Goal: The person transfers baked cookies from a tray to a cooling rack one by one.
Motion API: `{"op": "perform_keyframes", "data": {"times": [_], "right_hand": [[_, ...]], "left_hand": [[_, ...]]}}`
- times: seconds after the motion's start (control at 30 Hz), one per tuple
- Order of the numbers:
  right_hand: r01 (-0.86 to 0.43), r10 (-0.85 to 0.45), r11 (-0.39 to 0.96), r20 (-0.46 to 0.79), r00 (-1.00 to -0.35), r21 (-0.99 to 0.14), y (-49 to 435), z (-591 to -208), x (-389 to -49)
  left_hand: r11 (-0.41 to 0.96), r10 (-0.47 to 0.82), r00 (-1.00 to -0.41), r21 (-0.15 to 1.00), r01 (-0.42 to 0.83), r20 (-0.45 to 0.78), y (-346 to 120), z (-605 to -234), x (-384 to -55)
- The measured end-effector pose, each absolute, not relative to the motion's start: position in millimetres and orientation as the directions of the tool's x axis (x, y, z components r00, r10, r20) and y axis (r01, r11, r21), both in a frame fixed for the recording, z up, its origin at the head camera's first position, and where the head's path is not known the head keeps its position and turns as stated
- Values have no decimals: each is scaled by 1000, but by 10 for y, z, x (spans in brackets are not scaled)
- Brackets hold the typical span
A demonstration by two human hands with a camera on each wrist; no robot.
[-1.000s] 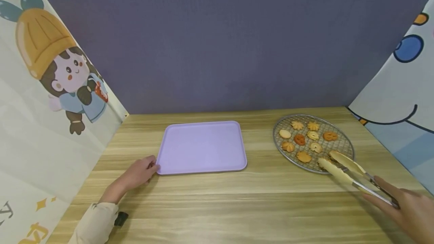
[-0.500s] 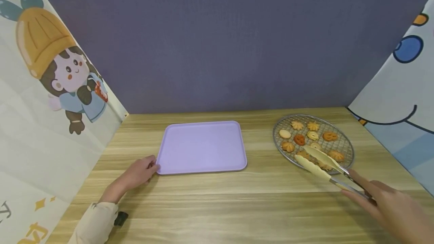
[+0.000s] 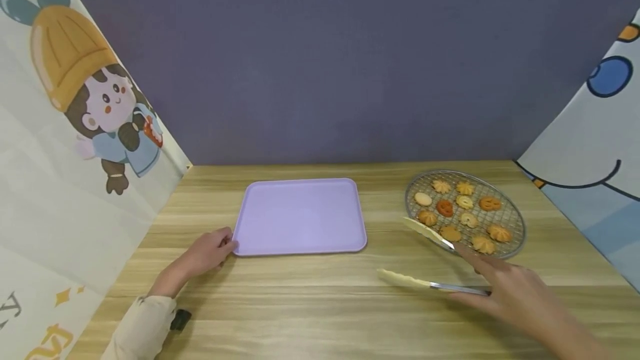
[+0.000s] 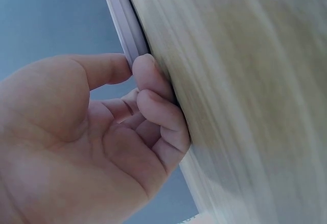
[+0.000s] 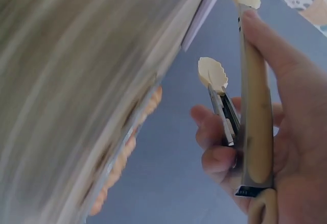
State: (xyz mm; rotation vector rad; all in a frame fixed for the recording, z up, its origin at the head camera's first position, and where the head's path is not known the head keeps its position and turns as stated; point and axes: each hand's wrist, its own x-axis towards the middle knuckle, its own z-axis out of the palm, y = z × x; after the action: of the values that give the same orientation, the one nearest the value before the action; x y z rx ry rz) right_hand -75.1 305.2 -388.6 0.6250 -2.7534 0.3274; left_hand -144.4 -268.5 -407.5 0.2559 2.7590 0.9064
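In the head view my left hand (image 3: 206, 251) is at the near left corner of a lilac rectangular tray (image 3: 300, 216). The left wrist view has my thumb and forefinger pinching the tray's rim (image 4: 125, 25), with the other fingers curled against the tabletop. My right hand (image 3: 517, 293) holds metal tongs with cream tips (image 3: 406, 279) in front of a round wire rack (image 3: 509, 216). The tongs' arms are spread wide, with no cookie between them. Several cookies of different shapes lie on the rack, among them a round brown one (image 3: 451, 233) close to the upper arm.
The tray and rack stand apart on a wood-grain table (image 3: 300, 304). A dark blue-grey panel (image 3: 320, 71) rises behind it. Cartoon-printed white sheets (image 3: 30, 126) flank the left and right sides.
My right hand has drawn the tongs left from over the rack's near edge, and their arms have spread much wider. My left hand stays at the tray corner. The view has shifted slightly.
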Motion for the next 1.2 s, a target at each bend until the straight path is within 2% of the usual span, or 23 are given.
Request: {"op": "perform_keyframes", "data": {"times": [0.23, 0.43, 0.6, 1.2], "right_hand": [[-502, -424, 841, 333, -842, -200, 2956, -4011, -821], [-468, -426, 851, 211, -880, -237, 2975, -4043, -834], [-452, -420, 854, 170, -891, -258, 3021, -4055, -831], [-419, -397, 892, 149, -906, -169, 3019, -4066, -806]], "left_hand": [[802, 226, -961, 590, 92, -158, -2681, -4078, -1435], [793, 230, -961, 602, 93, -154, -2687, -4070, -1409], [794, 235, -960, 600, 98, -155, -2685, -4081, -1410], [801, 227, -960, 592, 88, -164, -2666, -4077, -1433]]}}
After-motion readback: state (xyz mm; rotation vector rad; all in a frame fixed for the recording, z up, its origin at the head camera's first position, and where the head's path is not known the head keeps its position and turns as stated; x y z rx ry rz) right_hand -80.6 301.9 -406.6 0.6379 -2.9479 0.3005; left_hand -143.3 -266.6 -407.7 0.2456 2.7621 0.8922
